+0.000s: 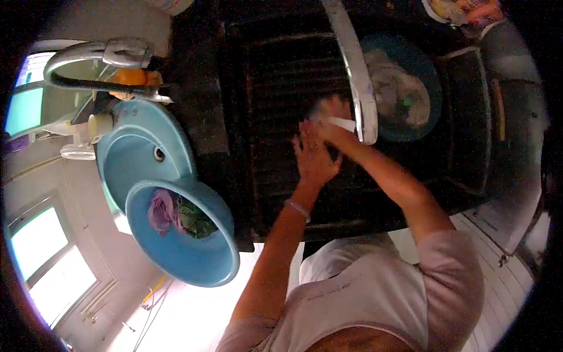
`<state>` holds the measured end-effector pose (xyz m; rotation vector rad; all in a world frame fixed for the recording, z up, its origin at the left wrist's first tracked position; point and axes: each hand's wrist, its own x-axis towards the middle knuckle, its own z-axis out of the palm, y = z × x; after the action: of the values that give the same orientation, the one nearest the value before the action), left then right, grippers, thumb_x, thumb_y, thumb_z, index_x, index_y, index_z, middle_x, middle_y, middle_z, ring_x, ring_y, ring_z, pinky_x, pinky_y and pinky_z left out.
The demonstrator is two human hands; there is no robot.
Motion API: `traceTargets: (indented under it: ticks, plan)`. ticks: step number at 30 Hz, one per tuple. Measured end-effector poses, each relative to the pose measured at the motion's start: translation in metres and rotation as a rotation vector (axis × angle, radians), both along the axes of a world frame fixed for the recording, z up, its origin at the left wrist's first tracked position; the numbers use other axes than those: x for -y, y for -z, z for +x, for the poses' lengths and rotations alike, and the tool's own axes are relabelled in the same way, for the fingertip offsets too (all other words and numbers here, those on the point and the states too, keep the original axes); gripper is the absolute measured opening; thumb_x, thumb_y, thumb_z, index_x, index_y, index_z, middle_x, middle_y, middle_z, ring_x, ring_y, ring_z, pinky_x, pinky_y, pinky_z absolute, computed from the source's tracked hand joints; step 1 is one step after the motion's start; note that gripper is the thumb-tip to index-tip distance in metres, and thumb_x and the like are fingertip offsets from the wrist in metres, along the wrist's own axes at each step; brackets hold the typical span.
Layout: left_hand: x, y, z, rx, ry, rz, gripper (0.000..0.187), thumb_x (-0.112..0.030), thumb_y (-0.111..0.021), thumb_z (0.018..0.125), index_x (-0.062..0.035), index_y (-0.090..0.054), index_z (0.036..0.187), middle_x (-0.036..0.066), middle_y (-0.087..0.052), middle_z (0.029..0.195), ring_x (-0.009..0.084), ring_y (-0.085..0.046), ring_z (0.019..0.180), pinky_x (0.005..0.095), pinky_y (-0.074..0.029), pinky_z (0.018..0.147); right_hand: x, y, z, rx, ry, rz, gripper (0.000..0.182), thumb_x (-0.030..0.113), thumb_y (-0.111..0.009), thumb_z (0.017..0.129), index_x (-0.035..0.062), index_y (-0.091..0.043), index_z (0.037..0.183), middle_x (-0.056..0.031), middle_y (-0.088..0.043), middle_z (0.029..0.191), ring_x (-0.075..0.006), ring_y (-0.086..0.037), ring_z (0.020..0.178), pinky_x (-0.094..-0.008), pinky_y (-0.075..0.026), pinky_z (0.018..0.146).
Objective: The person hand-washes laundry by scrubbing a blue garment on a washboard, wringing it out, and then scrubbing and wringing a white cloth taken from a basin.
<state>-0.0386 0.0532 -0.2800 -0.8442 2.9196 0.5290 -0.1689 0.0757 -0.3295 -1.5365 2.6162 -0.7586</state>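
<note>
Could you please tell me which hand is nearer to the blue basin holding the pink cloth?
Left. The left hand is to the right of the blue basin; the blurred right hand is farther off on that side.

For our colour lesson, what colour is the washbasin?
The washbasin is light blue, best seen in the head view.

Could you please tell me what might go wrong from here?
The blue tub appears perched at the rim of the blue washbasin; it might tip, spilling the pink cloth and green cloth. The right hand, blurred, shows near the pale spout-like bar and might knock against it.
</note>
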Motion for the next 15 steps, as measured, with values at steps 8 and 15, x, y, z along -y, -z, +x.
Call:
traceTargets:
  ticks: [8, 15]
  plan:
    - [0.004, -0.009, -0.006, 0.01, -0.028, 0.037, 0.095, -0.054, -0.053, 0.074, 0.0079, -0.014, 0.135, 0.023, -0.009, 0.143, 0.0327, -0.006, 0.134, 0.0481, -0.009, 0.105, 0.011, -0.051, -0.014, 0.505, 0.032, -0.007, 0.056, 0.03, -0.061, 0.079, 0.0043, -0.043, 0.126, -0.0227, -0.049, 0.118, -0.0338, -0.045, 0.112, -0.0418, -0.035, 0.094]
    - [0.006, -0.015, -0.004, 0.109, 0.002, 0.042, 0.093, -0.055, -0.054, 0.072, 0.0059, -0.02, 0.134, 0.023, -0.014, 0.142, 0.0343, -0.01, 0.133, 0.0487, -0.01, 0.105, 0.007, -0.022, 0.012, 0.135, -0.32, -0.13, 0.02, 0.023, -0.06, 0.077, 0.0045, -0.062, 0.082, -0.0103, -0.059, 0.089, -0.0274, -0.052, 0.09, -0.0452, -0.041, 0.079]
